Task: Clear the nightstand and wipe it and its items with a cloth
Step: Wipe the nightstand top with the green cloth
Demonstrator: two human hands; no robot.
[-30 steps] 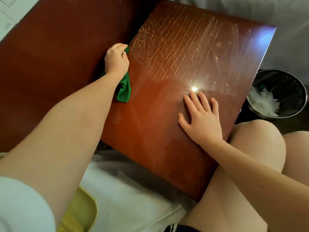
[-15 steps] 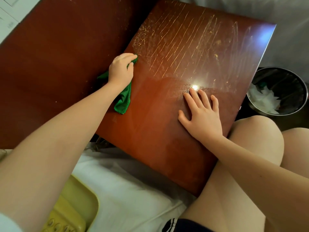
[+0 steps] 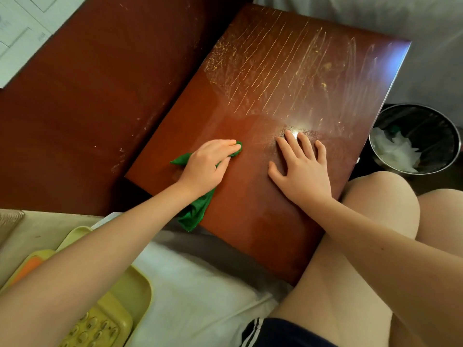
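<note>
Left hand [image 3: 208, 166] has swept the green cloth [image 3: 195, 211] in from the far-left edge of the nightstand worktop [image 3: 275, 83] to its near-middle, just left of the right hand [image 3: 303, 171]; its grip is closed over the bunched cloth, pressing it on the wood, tail trailing off the near-left edge; right hand unchanged, open flat, fingers spread, holding nothing, bracing the top; worktop carries no items, so clearing looks done; near half looks clean, far half still streaked and speckled with dust, so wiping seems roughly half done; yellow phone [image 3: 100, 326] rests on the bed near-left; bin [image 3: 416, 139] to the right
</note>
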